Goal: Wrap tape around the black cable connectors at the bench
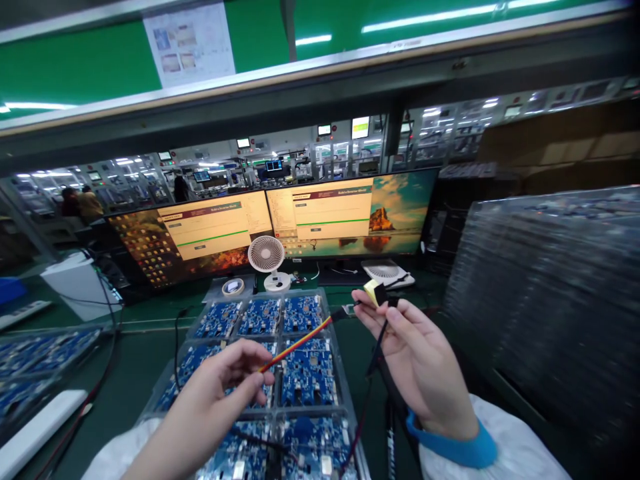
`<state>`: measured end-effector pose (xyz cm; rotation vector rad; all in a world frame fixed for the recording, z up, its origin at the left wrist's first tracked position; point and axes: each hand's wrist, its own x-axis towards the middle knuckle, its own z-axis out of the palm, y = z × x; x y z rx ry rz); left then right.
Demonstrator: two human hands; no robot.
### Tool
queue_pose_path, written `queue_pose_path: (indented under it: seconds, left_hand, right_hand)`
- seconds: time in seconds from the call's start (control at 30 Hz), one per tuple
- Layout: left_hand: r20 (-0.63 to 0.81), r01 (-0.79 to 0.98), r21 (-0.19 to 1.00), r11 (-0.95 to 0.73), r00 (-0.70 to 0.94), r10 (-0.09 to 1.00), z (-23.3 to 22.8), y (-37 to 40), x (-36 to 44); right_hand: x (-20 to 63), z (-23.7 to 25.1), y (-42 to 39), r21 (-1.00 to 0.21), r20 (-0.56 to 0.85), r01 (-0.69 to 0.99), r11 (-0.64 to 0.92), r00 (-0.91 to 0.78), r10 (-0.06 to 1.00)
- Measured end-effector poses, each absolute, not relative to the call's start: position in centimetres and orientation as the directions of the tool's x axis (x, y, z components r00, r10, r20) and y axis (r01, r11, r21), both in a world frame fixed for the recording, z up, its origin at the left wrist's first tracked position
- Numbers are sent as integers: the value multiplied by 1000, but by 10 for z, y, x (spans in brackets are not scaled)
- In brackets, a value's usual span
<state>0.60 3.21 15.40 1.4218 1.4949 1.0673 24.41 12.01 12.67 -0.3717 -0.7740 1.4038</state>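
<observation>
Between the thumb and fingers of my left hand (220, 387) is a flat red, yellow and black wire cable (300, 341). It runs up and to the right to a dark end close to my right hand (423, 363). My right fingers are closed on a small yellow-and-black block (374, 292), whose exact kind I cannot make out. A dark cable (379, 350) hangs below it. Under both hands lies a clear divided tray (345, 393) with blue circuit boards (307, 367) in its compartments. Part of the tray is hidden by my left hand.
Two monitors (320, 230) stand behind the tray, with a small white fan (267, 257) and a tape roll (233, 287) before them. Stacked clear trays (540, 287) rise at the right. More boards (45, 353) lie at left near a white bar (43, 433). A shelf edge (320, 63) crosses overhead.
</observation>
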Motion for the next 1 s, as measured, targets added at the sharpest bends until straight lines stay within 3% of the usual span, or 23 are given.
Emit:
queue_pose_path:
  seconds: [0.2,0.43,0.53,0.7,1.0]
  left_hand:
    - [-78,308,949,73,4,997,145,38,6]
    - [-139,342,938,58,217,966,140,48,24]
    - [-146,242,968,74,295,944,138,57,36]
    - [-52,149,989,16,243,969,136,78,58]
    - [-58,-86,993,87,299,953,104,81,73]
  right_hand:
    - [244,128,121,-681,306,-710,179,-54,950]
    - [245,127,123,-758,246,-646,85,-163,955]
    - [246,123,125,-823,218,-564,64,-210,953]
    - [250,114,129,-903,238,-410,128,-231,943]
    - [249,117,127,-893,263,-422,156,-209,942]
